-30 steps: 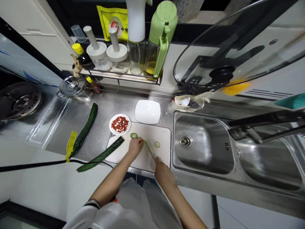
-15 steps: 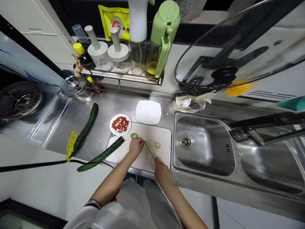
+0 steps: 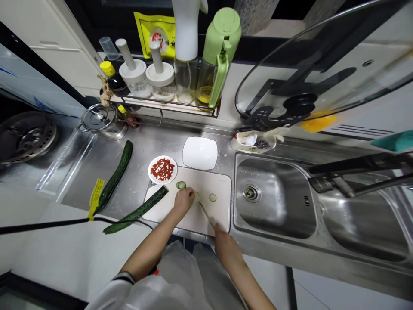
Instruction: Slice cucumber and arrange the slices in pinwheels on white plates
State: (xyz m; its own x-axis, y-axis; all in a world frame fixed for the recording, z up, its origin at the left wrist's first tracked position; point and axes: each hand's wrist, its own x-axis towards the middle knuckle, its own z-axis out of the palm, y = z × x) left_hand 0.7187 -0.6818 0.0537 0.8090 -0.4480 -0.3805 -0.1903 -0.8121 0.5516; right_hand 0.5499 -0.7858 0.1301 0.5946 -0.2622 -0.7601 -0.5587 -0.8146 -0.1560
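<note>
My left hand (image 3: 184,200) is closed over the white cutting board (image 3: 222,211), its fingertips pinched at a small cucumber piece (image 3: 196,195). In my right hand (image 3: 226,245) is a knife (image 3: 207,213), its blade pointing up and left with the tip near my left fingertips. Cucumber slices (image 3: 181,185) lie just above my left hand, and a single slice (image 3: 213,197) lies on the board's right part. A cut cucumber (image 3: 138,212) rests across the board's left edge, its far end past the counter edge.
A plate of red pieces (image 3: 162,169) and a white dish (image 3: 200,153) sit behind the board. A whole cucumber (image 3: 118,174) with a yellow tag lies left, near a lidded pot (image 3: 105,122). The sink (image 3: 277,198) is right; a glass lid (image 3: 274,82) stands upper right.
The knife and my right hand have moved down and right, so the blade is farther from my left fingertips. My left hand has hardly moved. The view has shifted slightly.
</note>
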